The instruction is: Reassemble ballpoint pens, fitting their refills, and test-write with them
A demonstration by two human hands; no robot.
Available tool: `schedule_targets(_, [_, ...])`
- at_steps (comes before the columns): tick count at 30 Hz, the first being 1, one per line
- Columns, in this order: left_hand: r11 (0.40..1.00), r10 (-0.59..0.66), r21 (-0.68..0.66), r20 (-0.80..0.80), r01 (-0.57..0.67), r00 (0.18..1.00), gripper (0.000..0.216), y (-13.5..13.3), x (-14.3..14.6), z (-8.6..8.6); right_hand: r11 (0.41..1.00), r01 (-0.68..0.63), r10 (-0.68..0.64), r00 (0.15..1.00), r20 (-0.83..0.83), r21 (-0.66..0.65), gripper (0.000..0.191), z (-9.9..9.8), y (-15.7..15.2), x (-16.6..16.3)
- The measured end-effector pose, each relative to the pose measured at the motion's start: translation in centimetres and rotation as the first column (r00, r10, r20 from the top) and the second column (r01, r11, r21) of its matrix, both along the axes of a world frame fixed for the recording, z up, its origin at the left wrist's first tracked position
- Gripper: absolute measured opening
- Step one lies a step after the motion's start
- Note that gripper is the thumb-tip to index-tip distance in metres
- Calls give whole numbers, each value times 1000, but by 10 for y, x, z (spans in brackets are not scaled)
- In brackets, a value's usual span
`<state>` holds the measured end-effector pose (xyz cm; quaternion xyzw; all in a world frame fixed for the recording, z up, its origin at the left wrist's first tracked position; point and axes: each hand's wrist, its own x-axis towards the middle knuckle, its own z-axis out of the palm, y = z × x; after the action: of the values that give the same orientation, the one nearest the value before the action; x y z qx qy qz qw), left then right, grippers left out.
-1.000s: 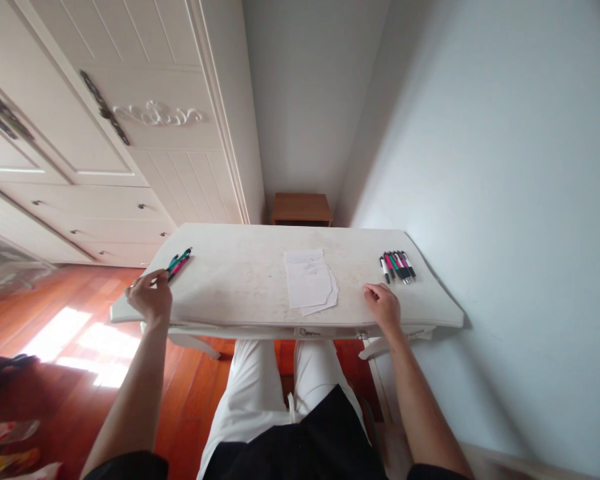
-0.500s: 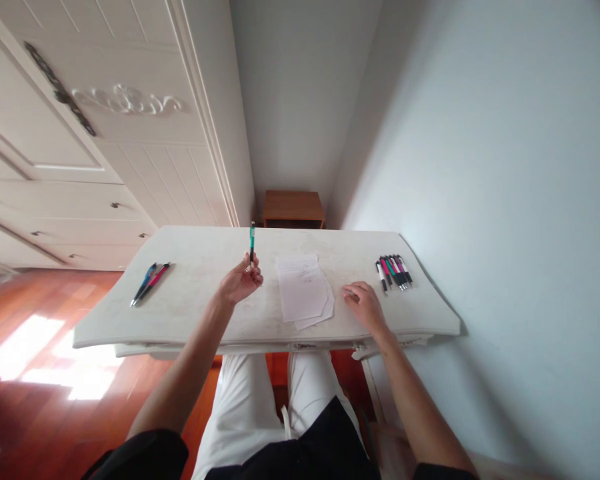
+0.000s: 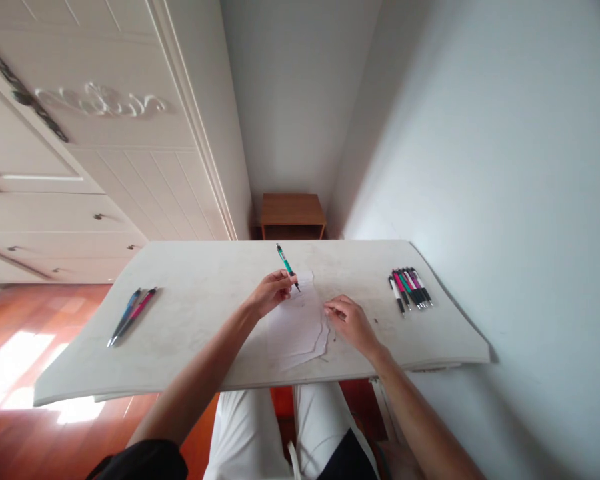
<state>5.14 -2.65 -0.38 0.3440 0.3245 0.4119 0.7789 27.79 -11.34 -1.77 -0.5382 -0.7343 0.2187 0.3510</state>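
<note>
My left hand (image 3: 273, 293) grips a green pen (image 3: 285, 259) with a black grip. The pen is tilted, its tip low over the upper part of some white paper sheets (image 3: 293, 333), where small marks show; whether the tip touches cannot be told. My right hand (image 3: 351, 323) is just off the sheets' right edge, fingers curled and pinched together. Anything inside those fingers is too small to make out. A few tiny dark bits (image 3: 335, 337) lie beside the paper, close to that hand.
On the white desk (image 3: 200, 280), a row of several pens (image 3: 411, 288) in mixed colours lies at the right. A blue pen (image 3: 125, 313) and a pink pen (image 3: 139, 312) lie at the left. Beyond stand a wooden box-like stand (image 3: 293, 208) and a white cabinet (image 3: 145, 173).
The green pen in my left hand has gone from upright, left of the paper, to tip-down over it. My right hand has come slightly left, closer to the sheets. The view has shifted.
</note>
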Motion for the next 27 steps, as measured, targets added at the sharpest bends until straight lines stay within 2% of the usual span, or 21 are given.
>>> schedule_targets(3, [998,-10,60,-8,11,1000,25,10,-3,-4,1000,7,-7,997,-75,-1,18,11,18,-6])
schedule_targets(5, [995,-12,100,-36,15,999,24,16,-6,-6,999,-14,8,990,-141,-46,21,16,35,-13])
schedule_targets(7, [991,3,135,-72,7,997,26,19,-10,-6,989,-75,44,971,-236,-126,30,19,54,-22])
schedule_targets(10, [988,70,142,-43,-64,997,29,21,-17,-3,936,-240,141,926,-351,-257,42,19,79,-38])
schedule_targets(14, [985,128,116,-19,-125,992,30,18,-22,-1,906,-309,149,871,-467,-288,42,17,98,-56])
schedule_targets(17, [985,113,138,-84,-101,990,32,17,-21,-2,915,-263,64,844,-533,-306,41,12,100,-61])
schedule_targets(21, [980,98,186,-138,-71,986,33,18,-19,-3,941,-133,-69,824,-562,-312,42,3,99,-58])
schedule_targets(27, [959,218,217,-157,-182,963,40,24,-20,-5,968,48,-183,807,-561,-246,45,-4,102,-47])
